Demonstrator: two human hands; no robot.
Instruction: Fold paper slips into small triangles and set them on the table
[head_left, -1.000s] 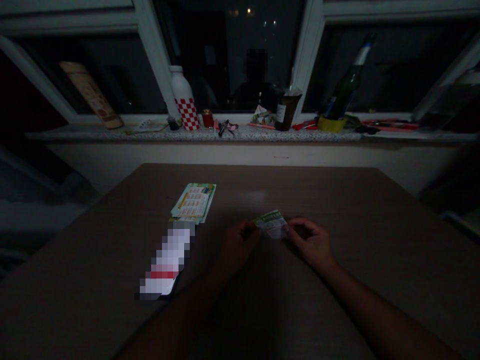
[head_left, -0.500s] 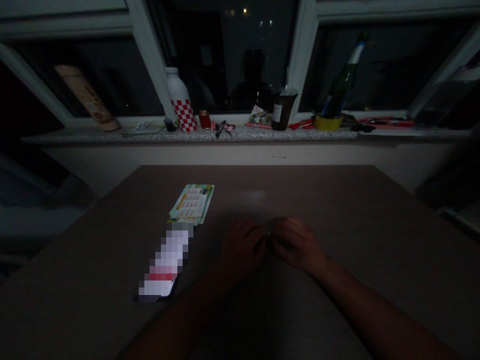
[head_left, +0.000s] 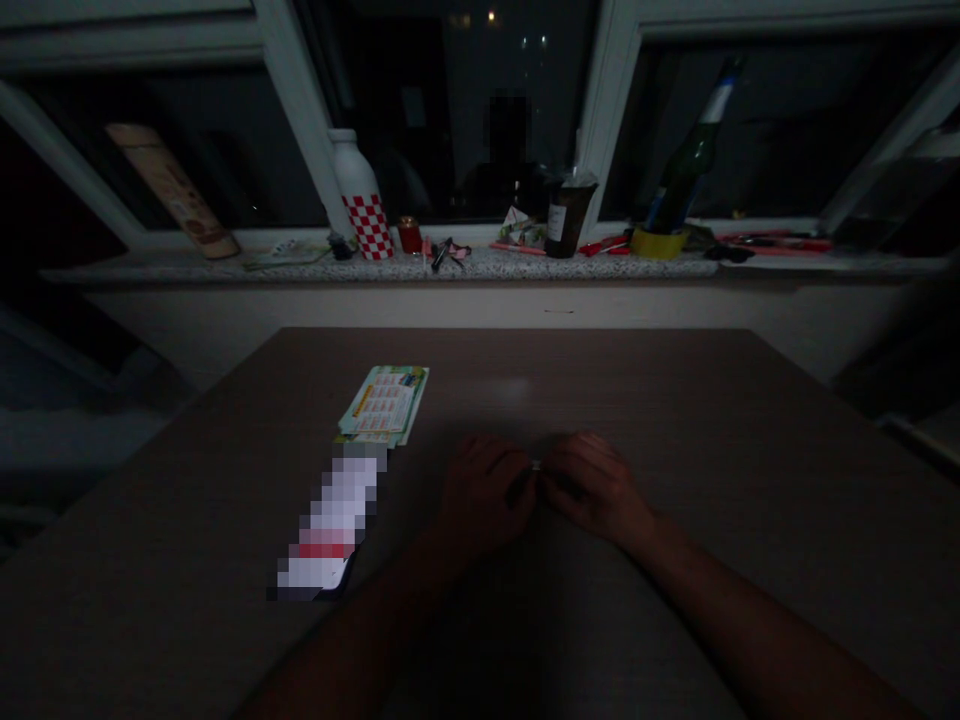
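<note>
Close together over the middle of the table [head_left: 675, 400], my two hands face each other with curled fingers. My left hand [head_left: 487, 492] is closed, its thumb and fingertips drawn together. Opposite it, my right hand [head_left: 592, 485] is closed in the same way. A tiny pale thing [head_left: 535, 466] shows in the gap where the fingertips meet; it is too small and dark to name. Left of my left hand lies a lit phone [head_left: 341, 520], its screen blurred. Just beyond the phone is a small stack of printed cards or leaflets [head_left: 384, 402].
A granite windowsill [head_left: 480, 264] runs behind the table. On it stand a checkered white bottle [head_left: 364, 205], a small red jar [head_left: 409, 236], a dark drink cup [head_left: 566, 222], a green glass bottle [head_left: 686, 165] in yellow tape [head_left: 658, 243], and a tan cylinder [head_left: 176, 190]. The room is dim.
The pale thing between my fingertips shows slightly more. Both hands otherwise keep their place, and the view has shifted only a little.
</note>
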